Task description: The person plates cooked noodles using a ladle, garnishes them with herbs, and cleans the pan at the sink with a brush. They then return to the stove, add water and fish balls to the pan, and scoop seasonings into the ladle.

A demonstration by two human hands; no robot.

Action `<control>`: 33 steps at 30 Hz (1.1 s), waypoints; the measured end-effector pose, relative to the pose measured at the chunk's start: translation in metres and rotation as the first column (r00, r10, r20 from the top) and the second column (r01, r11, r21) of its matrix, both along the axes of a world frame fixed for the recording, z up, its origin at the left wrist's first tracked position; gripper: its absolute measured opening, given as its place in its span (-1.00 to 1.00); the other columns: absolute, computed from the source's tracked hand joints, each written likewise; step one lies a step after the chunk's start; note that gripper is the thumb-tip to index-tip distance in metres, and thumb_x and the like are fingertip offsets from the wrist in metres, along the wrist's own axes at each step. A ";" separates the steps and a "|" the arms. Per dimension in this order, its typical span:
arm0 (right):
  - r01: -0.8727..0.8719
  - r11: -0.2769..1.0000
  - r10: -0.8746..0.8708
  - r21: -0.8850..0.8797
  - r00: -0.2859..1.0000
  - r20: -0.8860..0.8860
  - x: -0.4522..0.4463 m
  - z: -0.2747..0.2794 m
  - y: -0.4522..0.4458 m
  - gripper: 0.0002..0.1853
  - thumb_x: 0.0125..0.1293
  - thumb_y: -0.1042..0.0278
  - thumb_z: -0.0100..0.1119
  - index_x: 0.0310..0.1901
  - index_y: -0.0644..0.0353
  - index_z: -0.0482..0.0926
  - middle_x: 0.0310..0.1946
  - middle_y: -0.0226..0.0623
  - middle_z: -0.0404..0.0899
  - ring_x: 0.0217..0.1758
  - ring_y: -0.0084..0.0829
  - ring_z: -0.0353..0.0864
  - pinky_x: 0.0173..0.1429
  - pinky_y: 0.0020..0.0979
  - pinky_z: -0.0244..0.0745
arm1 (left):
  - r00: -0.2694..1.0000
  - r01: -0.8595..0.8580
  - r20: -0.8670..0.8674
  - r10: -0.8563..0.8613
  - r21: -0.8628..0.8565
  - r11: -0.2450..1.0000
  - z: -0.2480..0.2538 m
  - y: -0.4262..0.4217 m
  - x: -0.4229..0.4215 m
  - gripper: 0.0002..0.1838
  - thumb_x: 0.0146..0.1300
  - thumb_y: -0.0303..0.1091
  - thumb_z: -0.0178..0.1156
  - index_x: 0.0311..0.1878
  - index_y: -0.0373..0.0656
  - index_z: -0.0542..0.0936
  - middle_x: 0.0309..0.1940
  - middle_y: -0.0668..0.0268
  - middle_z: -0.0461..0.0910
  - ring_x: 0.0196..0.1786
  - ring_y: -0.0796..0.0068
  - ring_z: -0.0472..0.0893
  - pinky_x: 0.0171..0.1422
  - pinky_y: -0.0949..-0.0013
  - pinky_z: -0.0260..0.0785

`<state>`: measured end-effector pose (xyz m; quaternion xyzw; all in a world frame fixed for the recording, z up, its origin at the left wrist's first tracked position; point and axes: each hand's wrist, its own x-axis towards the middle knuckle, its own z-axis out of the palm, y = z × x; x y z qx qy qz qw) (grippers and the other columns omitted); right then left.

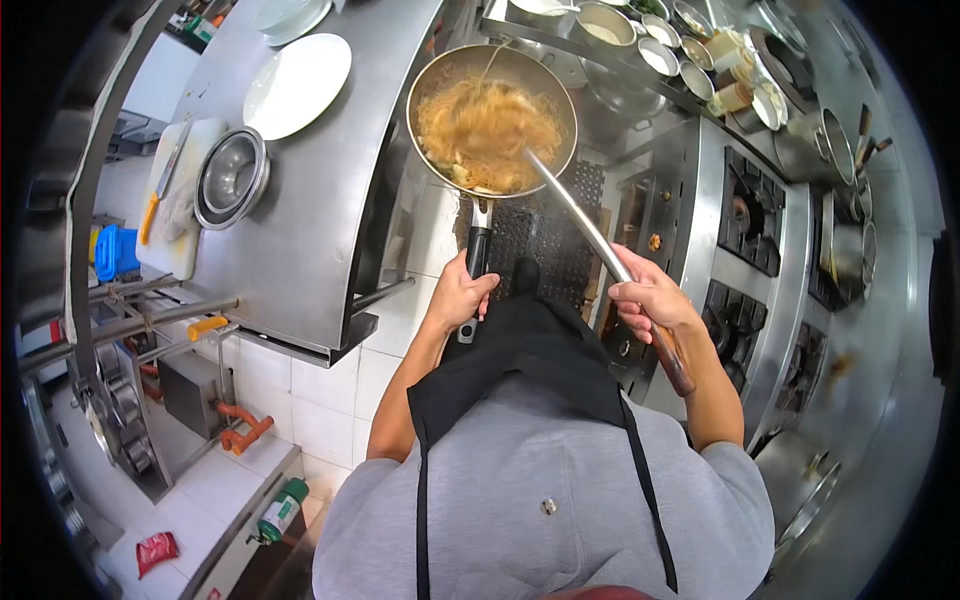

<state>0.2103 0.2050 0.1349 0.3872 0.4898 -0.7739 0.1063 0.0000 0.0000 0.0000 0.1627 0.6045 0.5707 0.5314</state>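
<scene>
My left hand (464,291) is closed around the black handle of a frying pan (415,150), held up between the steel counter and the stove. Inside the pan lie orange-brown noodles (488,125), blurred by motion, with pale pieces near the lower rim. My right hand (648,292) grips a long metal ladle (580,212) with a wooden handle end. The ladle's shaft slants up into the pan, and its head is hidden among the noodles.
On the left steel counter (290,230) are a white oval plate (298,87), nested metal bowls (232,180) and a knife (165,180) on a cutting board (180,255). To the right stands a stove with several burners (752,210). Ingredient bowls (607,24) line the back shelf.
</scene>
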 end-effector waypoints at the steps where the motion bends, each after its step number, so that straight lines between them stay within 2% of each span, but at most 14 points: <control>1: 0.033 0.987 -0.041 -0.160 0.998 -0.051 -0.005 -0.010 0.004 -0.22 0.28 0.56 0.01 0.53 0.00 0.03 -0.69 -0.54 0.22 -0.83 -0.66 0.24 -0.83 -0.55 0.28 | 1.000 -0.027 0.010 0.027 0.007 1.000 -0.003 -0.002 -0.004 -0.76 0.26 -0.53 0.20 -0.08 -0.25 0.37 -0.63 0.35 0.43 -0.73 0.56 0.42 -0.69 0.41 0.31; 2: 0.054 0.946 -0.087 -0.320 0.992 -0.090 -0.010 -0.019 0.008 -0.26 0.25 0.58 0.00 0.49 0.02 0.13 -0.71 -0.57 0.19 -0.84 -0.69 0.22 -0.84 -0.55 0.25 | 0.998 -0.054 0.022 0.054 0.014 0.998 -0.005 -0.005 -0.006 -0.78 0.25 -0.54 0.20 -0.11 -0.25 0.38 -0.64 0.35 0.42 -0.73 0.56 0.42 -0.70 0.41 0.31; 3: 0.067 0.939 -0.073 -0.338 0.997 -0.005 0.016 0.003 0.027 -0.26 0.25 0.58 0.00 0.49 0.02 0.13 -0.71 -0.57 0.19 -0.84 -0.69 0.22 -0.84 -0.55 0.25 | 0.992 -0.070 0.104 0.071 -0.017 0.997 0.006 0.007 0.034 -0.78 0.25 -0.54 0.20 -0.11 -0.25 0.38 -0.64 0.35 0.42 -0.73 0.56 0.42 -0.70 0.41 0.31; 6: 0.059 0.935 -0.071 -0.351 0.997 -0.022 0.007 -0.002 0.051 -0.30 0.24 0.59 -0.01 0.46 0.05 0.17 -0.72 -0.57 0.17 -0.84 -0.71 0.22 -0.85 -0.57 0.23 | 0.990 -0.115 0.073 0.120 -0.060 0.992 -0.001 0.023 0.030 -0.81 0.24 -0.55 0.20 -0.16 -0.23 0.38 -0.65 0.37 0.40 -0.73 0.57 0.41 -0.70 0.42 0.30; 10: -0.104 0.991 0.105 -0.084 0.994 0.003 0.004 0.021 0.068 -0.24 0.24 0.59 0.01 0.51 0.12 0.08 -0.66 -0.49 0.26 -0.81 -0.66 0.27 -0.80 -0.54 0.29 | 0.979 -0.176 0.089 0.183 -0.083 0.981 -0.003 0.032 0.034 -0.82 0.24 -0.55 0.19 -0.18 -0.23 0.38 -0.65 0.37 0.40 -0.73 0.56 0.42 -0.70 0.41 0.30; 12: -0.189 0.971 0.192 0.149 0.981 -0.007 0.015 0.024 0.076 -0.16 0.24 0.59 -0.01 0.56 0.11 -0.05 -0.65 -0.42 0.34 -0.81 -0.59 0.31 -0.78 -0.48 0.33 | 0.975 -0.205 0.083 0.208 -0.040 0.978 -0.001 0.040 0.035 -0.82 0.24 -0.55 0.19 -0.19 -0.23 0.38 -0.64 0.37 0.41 -0.73 0.56 0.42 -0.70 0.41 0.30; 15: -0.288 0.903 0.293 0.319 0.956 0.036 0.007 0.012 0.081 -0.17 0.25 0.59 -0.01 0.56 0.11 -0.05 -0.66 -0.43 0.35 -0.80 -0.58 0.32 -0.77 -0.47 0.33 | 0.969 -0.232 0.083 0.233 -0.024 0.972 0.004 0.048 0.033 -0.82 0.24 -0.56 0.19 -0.18 -0.24 0.38 -0.64 0.37 0.41 -0.72 0.56 0.42 -0.70 0.40 0.30; 17: -0.260 0.935 0.259 0.242 0.965 0.037 -0.009 0.014 0.087 -0.17 0.26 0.60 -0.01 0.56 0.10 -0.04 -0.69 -0.50 0.30 -0.80 -0.61 0.31 -0.78 -0.50 0.32 | 0.968 -0.237 0.078 0.238 -0.012 0.971 0.004 0.054 0.033 -0.82 0.24 -0.56 0.19 -0.18 -0.25 0.38 -0.64 0.37 0.41 -0.72 0.56 0.42 -0.70 0.40 0.30; 19: -0.183 0.981 0.182 -0.067 0.983 -0.034 -0.017 0.005 0.086 -0.19 0.28 0.60 0.00 0.56 0.07 -0.02 -0.71 -0.54 0.25 -0.81 -0.65 0.27 -0.79 -0.52 0.30 | 0.968 -0.244 0.062 0.244 -0.012 0.970 0.004 0.052 0.031 -0.82 0.24 -0.56 0.19 -0.17 -0.25 0.38 -0.64 0.37 0.41 -0.72 0.57 0.42 -0.70 0.40 0.30; 23: -0.117 0.970 0.112 -0.214 0.993 -0.035 -0.014 -0.003 0.075 -0.18 0.27 0.61 0.00 0.56 0.03 -0.01 -0.72 -0.56 0.23 -0.82 -0.68 0.24 -0.79 -0.53 0.29 | 0.962 -0.258 0.090 0.257 -0.007 0.966 0.001 0.042 0.036 -0.82 0.23 -0.56 0.19 -0.20 -0.24 0.37 -0.64 0.37 0.41 -0.72 0.56 0.42 -0.70 0.40 0.30; 25: -0.160 0.978 0.157 -0.134 0.987 -0.027 -0.014 0.005 0.066 -0.18 0.27 0.60 0.01 0.56 0.06 -0.02 -0.71 -0.54 0.25 -0.82 -0.65 0.25 -0.78 -0.51 0.31 | 0.965 -0.251 0.074 0.251 -0.018 0.968 -0.001 0.036 0.037 -0.82 0.23 -0.55 0.19 -0.20 -0.24 0.37 -0.64 0.37 0.41 -0.72 0.56 0.41 -0.70 0.40 0.30; 27: -0.286 0.932 0.290 0.222 0.957 0.014 -0.012 0.016 0.060 -0.19 0.27 0.58 0.01 0.56 0.10 -0.01 -0.70 -0.51 0.28 -0.81 -0.62 0.28 -0.76 -0.50 0.32 | 0.967 -0.242 0.071 0.244 -0.036 0.970 -0.002 0.034 0.035 -0.82 0.23 -0.55 0.19 -0.21 -0.23 0.37 -0.64 0.36 0.41 -0.72 0.56 0.42 -0.70 0.40 0.31; 30: -0.259 0.882 0.275 0.394 0.961 0.015 -0.003 0.013 0.059 -0.19 0.27 0.58 0.02 0.56 0.11 0.00 -0.69 -0.49 0.29 -0.80 -0.61 0.30 -0.75 -0.49 0.33 | 0.968 -0.239 0.079 0.239 -0.009 0.971 -0.006 0.030 0.033 -0.82 0.22 -0.54 0.20 -0.22 -0.22 0.37 -0.64 0.36 0.41 -0.72 0.56 0.43 -0.69 0.40 0.32; 33: -0.216 0.944 0.226 0.248 0.974 -0.010 -0.023 0.014 0.069 -0.19 0.26 0.58 0.03 0.55 0.10 0.01 -0.68 -0.49 0.29 -0.80 -0.61 0.30 -0.75 -0.49 0.34 | 0.972 -0.230 0.053 0.230 -0.010 0.973 -0.002 0.030 0.029 -0.82 0.22 -0.54 0.21 -0.23 -0.20 0.37 -0.64 0.36 0.42 -0.72 0.56 0.43 -0.69 0.40 0.32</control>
